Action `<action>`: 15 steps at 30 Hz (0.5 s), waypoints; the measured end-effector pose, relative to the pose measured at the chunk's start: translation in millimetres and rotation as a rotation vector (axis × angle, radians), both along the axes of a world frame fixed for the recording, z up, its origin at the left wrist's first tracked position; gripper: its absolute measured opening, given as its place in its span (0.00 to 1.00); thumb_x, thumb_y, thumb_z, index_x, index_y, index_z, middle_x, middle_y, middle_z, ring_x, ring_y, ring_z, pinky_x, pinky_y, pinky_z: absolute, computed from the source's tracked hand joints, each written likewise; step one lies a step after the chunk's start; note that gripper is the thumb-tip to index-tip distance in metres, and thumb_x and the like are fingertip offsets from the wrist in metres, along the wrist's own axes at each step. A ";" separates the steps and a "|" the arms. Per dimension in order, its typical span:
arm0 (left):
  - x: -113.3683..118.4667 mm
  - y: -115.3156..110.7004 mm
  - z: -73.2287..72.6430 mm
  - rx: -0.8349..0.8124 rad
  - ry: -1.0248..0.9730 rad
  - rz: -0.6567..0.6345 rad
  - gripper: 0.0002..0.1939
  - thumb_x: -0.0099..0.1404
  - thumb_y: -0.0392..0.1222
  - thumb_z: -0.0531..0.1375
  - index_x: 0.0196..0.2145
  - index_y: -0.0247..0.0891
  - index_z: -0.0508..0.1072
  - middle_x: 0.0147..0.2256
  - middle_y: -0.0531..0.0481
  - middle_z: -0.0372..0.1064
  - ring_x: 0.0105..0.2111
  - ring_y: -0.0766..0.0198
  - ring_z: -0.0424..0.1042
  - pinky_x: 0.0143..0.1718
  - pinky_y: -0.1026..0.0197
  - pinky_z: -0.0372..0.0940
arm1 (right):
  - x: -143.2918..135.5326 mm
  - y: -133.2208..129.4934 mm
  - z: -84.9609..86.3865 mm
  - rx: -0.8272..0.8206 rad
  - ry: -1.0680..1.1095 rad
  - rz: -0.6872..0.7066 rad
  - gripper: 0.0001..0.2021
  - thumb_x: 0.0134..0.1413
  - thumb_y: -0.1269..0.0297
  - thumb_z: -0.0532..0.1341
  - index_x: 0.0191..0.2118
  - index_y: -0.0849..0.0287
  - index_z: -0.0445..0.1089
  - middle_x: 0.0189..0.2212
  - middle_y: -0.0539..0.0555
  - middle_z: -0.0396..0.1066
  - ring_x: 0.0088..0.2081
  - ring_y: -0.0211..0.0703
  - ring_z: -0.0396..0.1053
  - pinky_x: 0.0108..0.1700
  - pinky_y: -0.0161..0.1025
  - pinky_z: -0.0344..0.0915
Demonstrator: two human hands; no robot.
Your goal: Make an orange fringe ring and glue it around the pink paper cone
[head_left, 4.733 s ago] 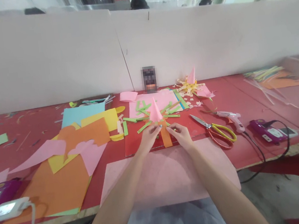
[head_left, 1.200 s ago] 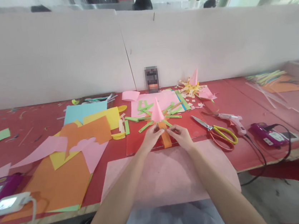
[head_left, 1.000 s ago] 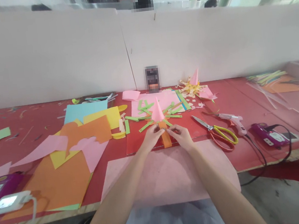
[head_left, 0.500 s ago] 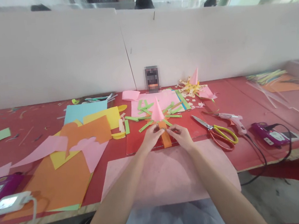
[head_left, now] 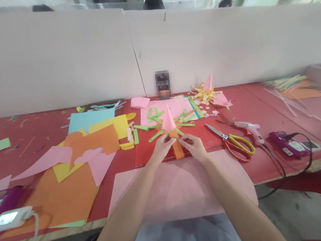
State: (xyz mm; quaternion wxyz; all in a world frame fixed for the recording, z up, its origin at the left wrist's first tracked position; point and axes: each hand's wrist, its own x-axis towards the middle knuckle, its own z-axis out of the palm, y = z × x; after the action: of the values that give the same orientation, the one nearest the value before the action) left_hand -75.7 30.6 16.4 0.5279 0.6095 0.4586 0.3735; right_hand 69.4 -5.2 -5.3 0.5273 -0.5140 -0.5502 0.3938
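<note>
An orange paper strip [head_left: 178, 148] runs toward me from the base of a pink paper cone [head_left: 168, 120]. My left hand [head_left: 163, 145] pinches the strip's left edge near the cone, while my right hand [head_left: 192, 144] has its fingertips closed on the right edge. Around the cone, green paper strips [head_left: 157, 136] spread outward over orange ones. All this rests on a red board [head_left: 147, 153]. Beyond it lie pink sheets [head_left: 145, 116] with more green pieces on top.
Yellow-and-red-handled scissors [head_left: 234, 143], a pink glue gun [head_left: 251, 130] and a purple power strip [head_left: 289, 145] lie to the right. Coloured paper scraps [head_left: 61, 193] cover the left side. A finished-looking cone piece [head_left: 207, 90] stands behind. A white partition [head_left: 55, 59] closes the back.
</note>
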 end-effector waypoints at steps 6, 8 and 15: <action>-0.1 -1.2 1.8 -0.003 0.013 0.017 0.09 0.53 0.42 0.57 0.32 0.36 0.69 0.34 0.50 0.70 0.39 0.58 0.68 0.41 0.57 0.62 | -0.7 -1.8 2.1 -0.004 -0.025 0.009 0.11 0.46 0.55 0.59 0.27 0.58 0.67 0.27 0.50 0.69 0.31 0.38 0.66 0.34 0.35 0.62; 0.0 -1.4 1.8 -0.003 0.015 0.022 0.10 0.53 0.42 0.57 0.33 0.36 0.69 0.35 0.49 0.70 0.40 0.58 0.68 0.42 0.57 0.62 | -0.9 -1.9 2.5 -0.005 -0.026 0.009 0.11 0.45 0.55 0.59 0.27 0.58 0.67 0.27 0.50 0.69 0.31 0.38 0.66 0.34 0.35 0.62; -0.1 -0.6 1.3 0.008 0.025 0.032 0.08 0.53 0.39 0.56 0.32 0.36 0.69 0.35 0.50 0.70 0.39 0.59 0.68 0.41 0.58 0.62 | -1.3 -1.5 2.2 -0.008 -0.028 0.010 0.11 0.45 0.55 0.59 0.26 0.58 0.68 0.27 0.51 0.69 0.31 0.38 0.66 0.34 0.35 0.62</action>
State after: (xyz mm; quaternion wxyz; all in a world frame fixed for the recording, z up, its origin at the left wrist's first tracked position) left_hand -75.8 30.0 17.7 0.5135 0.6091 0.4733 0.3759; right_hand 68.1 -6.7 -3.1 0.5155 -0.5189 -0.5586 0.3911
